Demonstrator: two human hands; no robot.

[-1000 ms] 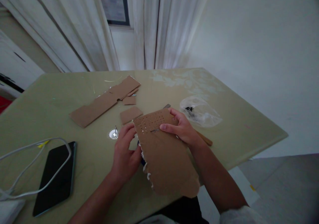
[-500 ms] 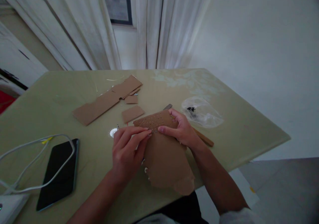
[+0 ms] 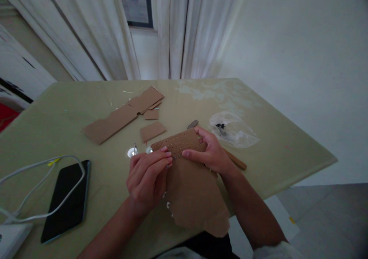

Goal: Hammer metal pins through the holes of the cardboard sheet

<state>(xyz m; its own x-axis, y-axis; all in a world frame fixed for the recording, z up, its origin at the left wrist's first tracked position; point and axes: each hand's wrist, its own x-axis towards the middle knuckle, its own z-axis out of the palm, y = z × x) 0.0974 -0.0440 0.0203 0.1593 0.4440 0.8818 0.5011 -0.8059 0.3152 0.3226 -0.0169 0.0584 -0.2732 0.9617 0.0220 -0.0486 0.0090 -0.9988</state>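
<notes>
A brown cardboard piece [image 3: 195, 197] slants over the table's near edge, with rows of small holes in its upper part. My right hand [image 3: 208, 151] grips its upper right side, thumb on top and fingers behind. At the left of the holes, my left hand [image 3: 148, 178] has its fingers drawn together against the cardboard; whatever they pinch is hidden. Small greyish dots show beside the left fingertips. Beyond the right hand lies a tool with a metal end [image 3: 193, 124] and a wooden handle [image 3: 235, 160], its middle covered.
Cardboard strips [image 3: 123, 117] and a small cardboard rectangle [image 3: 153, 131] lie farther back. A clear plastic bag [image 3: 238, 130] with something black inside is at right. At left are a phone [image 3: 64, 203], a white cable [image 3: 37, 217] and a shiny round object [image 3: 131, 152].
My left hand has shifted slightly left and down along the cardboard. The cardboard's lower end has swung a little right and nearer. A second shiny spot now shows beside its upper left corner.
</notes>
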